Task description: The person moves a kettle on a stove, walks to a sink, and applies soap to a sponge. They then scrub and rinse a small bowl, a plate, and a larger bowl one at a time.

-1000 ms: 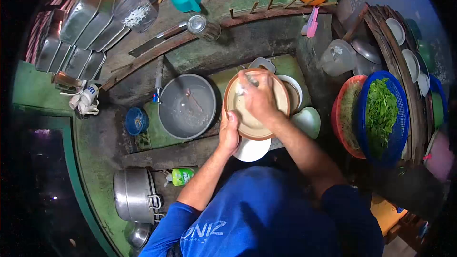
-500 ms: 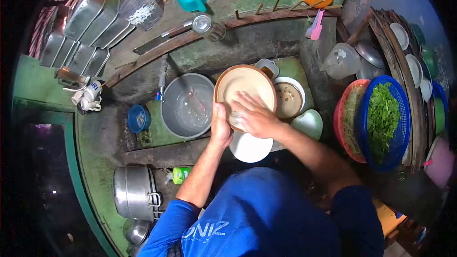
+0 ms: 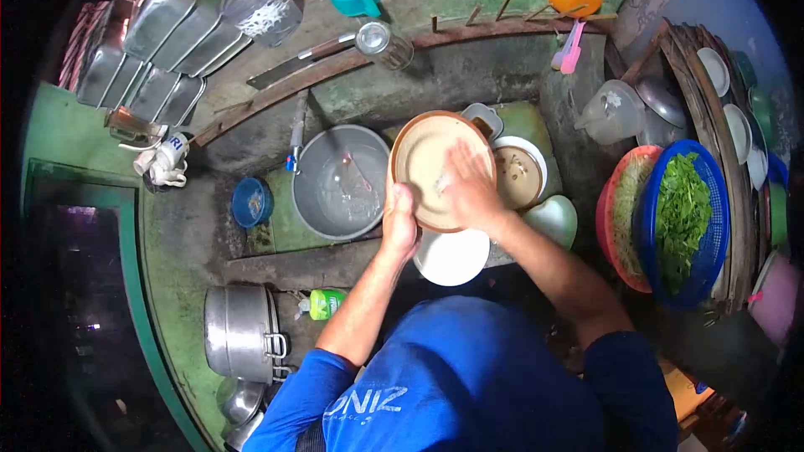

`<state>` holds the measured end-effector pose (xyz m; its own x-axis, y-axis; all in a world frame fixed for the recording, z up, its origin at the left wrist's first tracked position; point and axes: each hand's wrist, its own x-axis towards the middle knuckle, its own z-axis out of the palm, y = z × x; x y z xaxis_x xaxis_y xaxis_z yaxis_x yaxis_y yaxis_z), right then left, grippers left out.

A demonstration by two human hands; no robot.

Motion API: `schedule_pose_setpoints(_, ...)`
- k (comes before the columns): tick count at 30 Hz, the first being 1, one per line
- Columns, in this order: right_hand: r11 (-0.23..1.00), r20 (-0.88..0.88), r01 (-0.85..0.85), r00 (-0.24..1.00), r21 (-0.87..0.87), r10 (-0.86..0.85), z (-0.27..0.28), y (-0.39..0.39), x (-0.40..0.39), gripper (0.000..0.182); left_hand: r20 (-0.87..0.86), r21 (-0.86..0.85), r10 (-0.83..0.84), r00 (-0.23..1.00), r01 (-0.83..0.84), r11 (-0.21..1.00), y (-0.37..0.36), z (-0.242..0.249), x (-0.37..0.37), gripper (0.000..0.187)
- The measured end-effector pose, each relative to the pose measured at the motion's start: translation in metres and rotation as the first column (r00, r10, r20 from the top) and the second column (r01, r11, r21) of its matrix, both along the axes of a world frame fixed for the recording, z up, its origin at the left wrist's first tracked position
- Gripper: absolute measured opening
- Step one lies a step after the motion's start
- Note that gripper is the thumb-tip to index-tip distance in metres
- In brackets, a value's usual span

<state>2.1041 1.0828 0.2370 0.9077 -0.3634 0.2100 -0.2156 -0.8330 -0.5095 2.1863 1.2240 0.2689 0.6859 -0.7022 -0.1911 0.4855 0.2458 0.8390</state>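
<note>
My left hand point(image 3: 401, 216) grips a cream plate with a brown rim point(image 3: 420, 144) at its lower left edge, the thumb on top. The plate is tilted up toward me. My right hand point(image 3: 471, 194) lies on the plate's face with its fingers stretched out, slightly smeared by motion; whether anything thin is under the palm is hidden. Below the plate is a white plate point(image 3: 452, 258). To the left stands a grey basin point(image 3: 311, 201) of water with a utensil in it. Behind my right hand sits a bowl of brownish water point(image 3: 517, 176), with a pale heart-shaped dish point(image 3: 554, 222) close by.
A faucet point(image 3: 293, 151) and a small blue bowl point(image 3: 251, 202) are on the left. A knife point(image 3: 293, 63) and a glass point(image 3: 383, 43) rest on the ledge. At right, a blue basket of greens point(image 3: 722, 226) overlaps a red basket point(image 3: 605, 218). A large pot point(image 3: 230, 331) stands lower left.
My right hand has moved across the plate's face toward its right side. My left hand keeps its hold on the rim. The whole view has shifted slightly.
</note>
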Motion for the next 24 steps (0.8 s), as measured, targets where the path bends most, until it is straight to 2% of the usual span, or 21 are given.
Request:
schedule_pose_setpoints(1,0.984,0.071,-0.139,0.989,0.114,0.132,0.021,0.013,-0.003,0.069,0.080,-0.010,0.000,0.997,0.001,1.000,0.001,-0.008,0.003,0.058)
schedule_pose_setpoints(2,0.973,0.042,-0.225,0.974,0.057,0.223,0.030,0.017,-0.005,0.069,0.158,-0.021,0.004,0.987,0.000,1.000,0.003,-0.018,0.007,0.059)
schedule_pose_setpoints(4,0.999,0.031,0.004,1.000,-0.032,-0.003,0.032,0.000,0.005,0.070,0.152,-0.048,-0.039,0.988,0.047,0.998,0.004,0.005,0.000,0.066)
schedule_pose_setpoints(5,0.969,0.034,0.234,0.972,-0.084,-0.231,0.026,-0.012,0.015,0.071,0.213,-0.015,-0.036,0.976,0.040,0.999,0.002,0.013,-0.006,0.066)
schedule_pose_setpoints(6,0.954,0.048,0.298,0.954,-0.030,-0.297,0.026,-0.017,0.019,0.077,0.273,0.018,-0.033,0.961,0.029,0.999,0.000,0.022,-0.012,0.067)
schedule_pose_setpoints(8,0.980,0.116,0.186,0.977,-0.074,-0.177,0.020,-0.003,0.031,0.079,0.232,-0.057,0.025,0.972,-0.012,0.998,-0.012,0.019,-0.017,0.071)
schedule_pose_setpoints(9,0.996,0.194,-0.046,0.981,0.081,0.029,0.032,0.010,0.036,0.076,0.167,-0.053,0.015,0.986,-0.006,0.999,-0.009,0.008,-0.010,0.068)
schedule_pose_setpoints(10,0.971,0.216,-0.129,0.973,0.201,0.085,0.042,0.028,0.030,0.072,0.099,-0.049,0.008,0.995,-0.003,0.999,-0.007,-0.003,-0.004,0.065)
schedule_pose_setpoints(12,0.954,0.157,-0.262,0.958,0.146,0.239,0.041,0.036,0.012,0.068,-0.033,-0.031,0.027,0.999,-0.028,0.999,0.000,-0.010,0.006,0.066)
schedule_pose_setpoints(13,0.969,0.040,-0.244,0.969,0.041,0.243,0.044,0.034,0.003,0.065,-0.099,0.006,0.010,0.995,-0.010,1.000,0.007,0.003,0.009,0.067)
schedule_pose_setpoints(14,0.980,-0.002,-0.181,0.983,0.078,0.181,0.044,0.031,-0.004,0.063,-0.031,0.028,0.051,0.998,-0.050,0.998,0.007,0.002,0.010,0.066)
schedule_pose_setpoints(16,0.988,0.115,-0.118,0.988,0.102,0.106,0.028,0.032,-0.001,0.062,-0.017,0.024,0.019,1.000,-0.019,1.000,0.007,-0.008,0.005,0.061)
schedule_pose_setpoints(17,0.982,0.099,-0.128,0.988,0.141,0.115,0.026,0.037,0.001,0.062,0.050,0.039,-0.018,0.999,0.016,0.999,0.008,-0.024,0.006,0.063)
schedule_pose_setpoints(18,0.974,0.084,-0.136,0.989,0.180,0.123,0.043,0.045,0.009,0.061,-0.024,0.030,-0.067,0.997,0.068,0.997,0.008,-0.022,-0.001,0.063)
schedule_pose_setpoints(19,0.975,0.213,-0.204,0.960,0.084,0.183,0.051,0.041,0.016,0.062,-0.124,-0.073,-0.081,0.989,0.072,0.995,0.005,-0.013,-0.006,0.064)
schedule_pose_setpoints(20,0.976,0.209,-0.199,0.962,0.094,0.176,0.051,0.035,0.026,0.062,-0.224,-0.169,-0.101,0.969,0.064,0.984,0.004,-0.005,-0.013,0.065)
schedule_pose_setpoints(21,0.987,0.226,-0.089,0.973,0.135,0.056,0.052,0.028,0.036,0.064,-0.229,-0.161,-0.105,0.968,0.069,0.985,0.003,-0.002,-0.017,0.065)
schedule_pose_setpoints(23,0.959,0.232,0.185,0.944,0.215,-0.234,0.039,0.031,0.056,0.067,0.160,0.059,-0.014,0.987,0.004,0.998,-0.008,0.001,-0.019,0.077)
schedule_pose_setpoints(24,0.972,0.273,0.072,0.953,0.225,-0.133,0.040,0.035,0.055,0.065,0.165,0.053,-0.013,0.986,0.004,0.999,-0.008,0.004,-0.014,0.077)
